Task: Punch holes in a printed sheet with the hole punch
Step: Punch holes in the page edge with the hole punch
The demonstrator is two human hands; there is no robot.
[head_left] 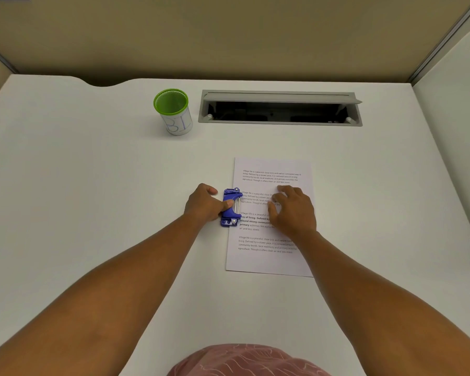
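White laminate desk (92, 185) carries every item in view; a grey cable tray with its flap raised (280, 108) is let into the far side. A white printed paper sheet with four text blocks (272, 256) lies flat right of centre, long axis running away from the person. A green-rimmed white cup (173, 112) stands well apart, at the far left of the tray.

The right hand (292, 210) lies palm down on the sheet's middle, fingers spread and gripping nothing, apparently holding the paper flat. The left hand (204, 203) is closed around the small blue plastic two-hole punch (231, 207), thumb resting on its lever.

The punch sits at the midpoint of the sheet's left long edge, its long axis parallel to that edge and its throat facing right, toward the paper. The margin appears to be entered in the throat; how deep cannot be told. The left hand is the nearer hand and already on the lever.

Judgement: alignment appears complete; the next action calls for a straight downward press on the lever while the right hand prevents the sheet from sliding.
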